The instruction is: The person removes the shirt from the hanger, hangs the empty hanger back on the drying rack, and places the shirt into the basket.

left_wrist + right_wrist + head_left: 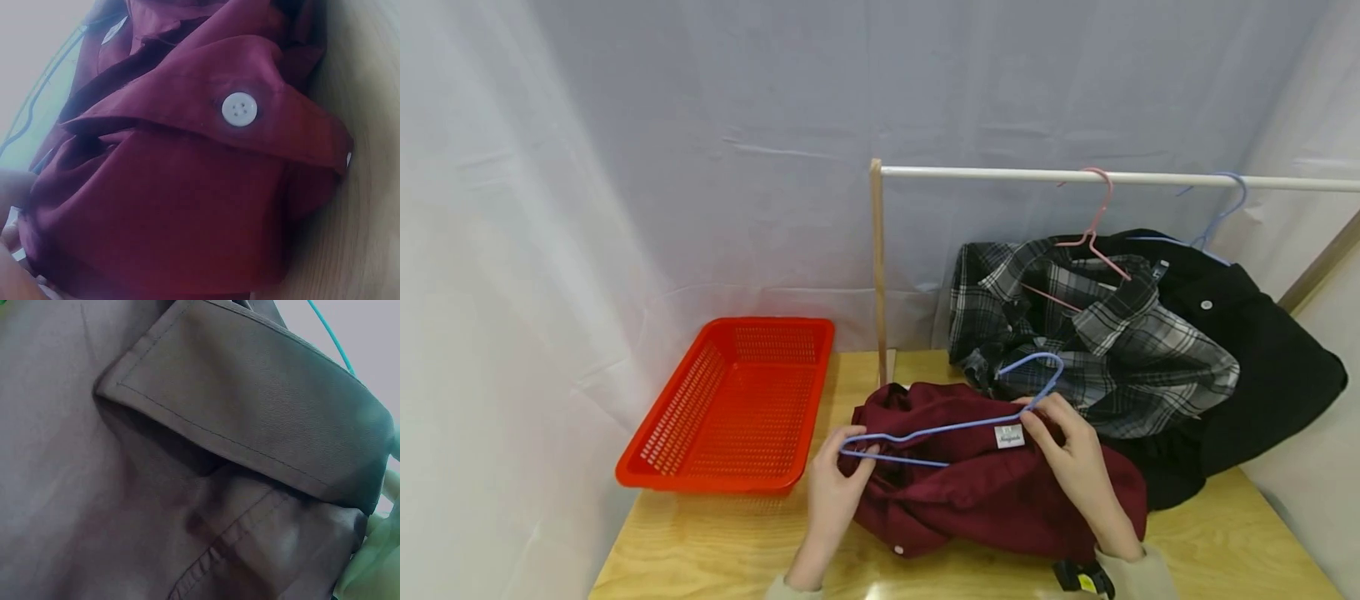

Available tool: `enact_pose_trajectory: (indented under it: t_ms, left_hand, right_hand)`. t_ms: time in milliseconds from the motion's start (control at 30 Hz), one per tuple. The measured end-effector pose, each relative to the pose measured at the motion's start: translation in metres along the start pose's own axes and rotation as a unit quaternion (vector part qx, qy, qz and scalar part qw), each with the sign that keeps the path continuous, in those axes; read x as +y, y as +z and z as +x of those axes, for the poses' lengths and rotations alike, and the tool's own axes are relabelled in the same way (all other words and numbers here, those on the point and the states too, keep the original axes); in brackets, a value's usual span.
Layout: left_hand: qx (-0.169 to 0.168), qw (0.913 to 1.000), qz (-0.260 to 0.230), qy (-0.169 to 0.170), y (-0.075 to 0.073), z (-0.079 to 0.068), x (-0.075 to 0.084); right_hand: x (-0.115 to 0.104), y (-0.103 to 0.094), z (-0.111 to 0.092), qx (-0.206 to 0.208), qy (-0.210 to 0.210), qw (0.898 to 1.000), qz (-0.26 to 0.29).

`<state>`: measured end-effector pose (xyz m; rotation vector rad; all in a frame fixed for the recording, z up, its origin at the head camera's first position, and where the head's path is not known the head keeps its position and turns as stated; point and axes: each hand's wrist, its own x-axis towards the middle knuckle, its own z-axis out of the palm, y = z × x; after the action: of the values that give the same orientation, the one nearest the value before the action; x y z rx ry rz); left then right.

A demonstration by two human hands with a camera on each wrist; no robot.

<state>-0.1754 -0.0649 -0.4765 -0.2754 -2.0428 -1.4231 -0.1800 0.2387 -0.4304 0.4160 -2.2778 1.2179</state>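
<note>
Left hand: the left hand (837, 487) pinches one end of a blue hanger (955, 427) between thumb and fingers, at the edge of the shirt
Right hand: the right hand (1071, 454) pinches near the base of the hanger's hook, with thumb and fingers close together, beside the collar
Dark red shirt: the shirt (985, 508) lies bunched on the wooden table (700, 542), between the two arms; a pale label (1010, 436) shows inside the neck, and a white button (239, 109) is seen in the left wrist view
Blue hanger: its hook points up and away from the person; the lower bar goes out of sight in the cloth
Red basket: the basket (722, 487) stands on the table, left of the shirt
Rack: on the white bar (985, 173) hang a plaid shirt (1187, 367) on a pink hanger (1100, 215), and a black garment (1262, 367), at the right, on another blue hanger (1221, 219)
</note>
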Motion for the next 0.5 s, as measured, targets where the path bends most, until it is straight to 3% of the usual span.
enact_pose_trajectory:
  t_ms: [133,267,400,500]
  left_hand:
    - [-0.003,0.9997,-0.004,-0.022,-0.005,0.001,-0.003]
    - [0.014,0.9988,-0.037,-0.027,-0.013,0.005,-0.003]
    - [0.032,0.9987,-0.040,-0.006,-0.018,0.012,0.003]
    - [0.019,0.9991,-0.010,0.037,-0.016,0.017,0.012]
  right_hand:
    - [0.002,0.001,0.001,0.020,-0.003,1.000,-0.017]
    - [0.001,0.001,0.001,0.041,0.003,0.998,-0.039]
    - [0.000,0.003,0.001,0.044,-0.008,0.997,-0.061]
    - [-0.002,0.007,0.000,0.039,-0.029,0.996,-0.076]
